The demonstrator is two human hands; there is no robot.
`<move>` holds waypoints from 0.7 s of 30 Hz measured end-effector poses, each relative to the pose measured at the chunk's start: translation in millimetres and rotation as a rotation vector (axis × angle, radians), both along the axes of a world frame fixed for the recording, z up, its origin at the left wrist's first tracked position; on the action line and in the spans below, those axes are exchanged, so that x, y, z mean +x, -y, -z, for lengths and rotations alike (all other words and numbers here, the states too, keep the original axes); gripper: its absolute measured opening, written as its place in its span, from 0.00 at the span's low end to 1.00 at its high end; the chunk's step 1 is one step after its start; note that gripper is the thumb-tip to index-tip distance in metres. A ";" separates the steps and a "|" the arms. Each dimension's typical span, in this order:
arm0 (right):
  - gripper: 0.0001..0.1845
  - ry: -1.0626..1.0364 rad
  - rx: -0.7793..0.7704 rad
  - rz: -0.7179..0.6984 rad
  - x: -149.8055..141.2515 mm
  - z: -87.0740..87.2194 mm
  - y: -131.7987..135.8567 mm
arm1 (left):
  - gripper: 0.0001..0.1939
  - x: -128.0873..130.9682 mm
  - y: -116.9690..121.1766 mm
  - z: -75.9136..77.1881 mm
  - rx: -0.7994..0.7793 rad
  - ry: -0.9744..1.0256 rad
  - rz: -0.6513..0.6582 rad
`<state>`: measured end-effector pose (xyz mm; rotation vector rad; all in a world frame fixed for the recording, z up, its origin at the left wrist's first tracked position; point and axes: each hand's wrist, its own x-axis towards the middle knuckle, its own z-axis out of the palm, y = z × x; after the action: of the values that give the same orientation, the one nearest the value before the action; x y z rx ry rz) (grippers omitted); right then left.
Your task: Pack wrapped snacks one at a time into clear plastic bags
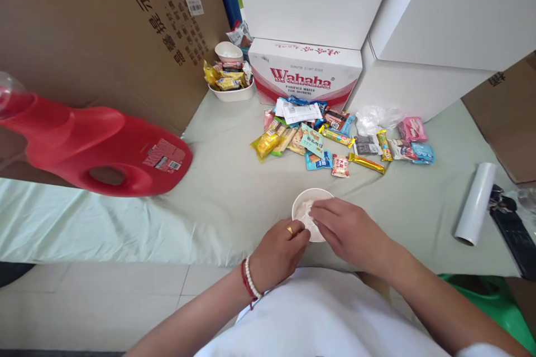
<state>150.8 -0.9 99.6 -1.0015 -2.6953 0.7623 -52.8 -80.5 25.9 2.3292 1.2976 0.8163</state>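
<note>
A small white bowl (302, 202) stands on the pale green cloth (218, 195) right in front of me. My left hand (278, 251), with a gold ring and bead bracelets at the wrist, grips the bowl's near rim with curled fingers. My right hand (349, 231) lies over the bowl's right side, its fingers pressing a crumpled white wad (307, 209) inside the bowl. Just beyond the bowl lies a heap of small snack packets (330, 139).
A red detergent jug (100, 148) lies on its side at the left. A Wahaha carton (305, 75) and white boxes stand at the back, with a second bowl of snacks (231, 83). A white roll (475, 203) and a dark remote (513, 234) lie at the right.
</note>
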 end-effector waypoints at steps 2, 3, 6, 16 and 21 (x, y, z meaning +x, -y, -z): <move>0.16 0.347 -0.059 -0.033 -26.8 10.0 -13.1 | 0.13 10.1 6.8 11.8 0.005 0.074 -0.054; 0.21 0.480 -0.086 -0.035 -35.8 15.4 -18.9 | 0.15 12.3 7.8 17.3 0.011 0.111 -0.097; 0.34 0.650 -0.131 -0.061 -50.4 27.3 -30.2 | 0.20 13.3 7.4 31.1 0.029 0.204 -0.193; 0.10 0.210 -0.204 -0.082 -23.1 15.8 -13.1 | 0.27 10.9 5.6 41.9 0.041 0.351 -0.286; 0.17 -0.413 -0.157 0.448 27.2 -11.1 -35.6 | 0.15 2.8 4.6 32.3 -0.008 0.285 -0.150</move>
<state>178.0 34.7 110.6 -1.2594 -1.9926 0.9649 -50.0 -85.0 -6.4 2.0346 1.3551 1.1403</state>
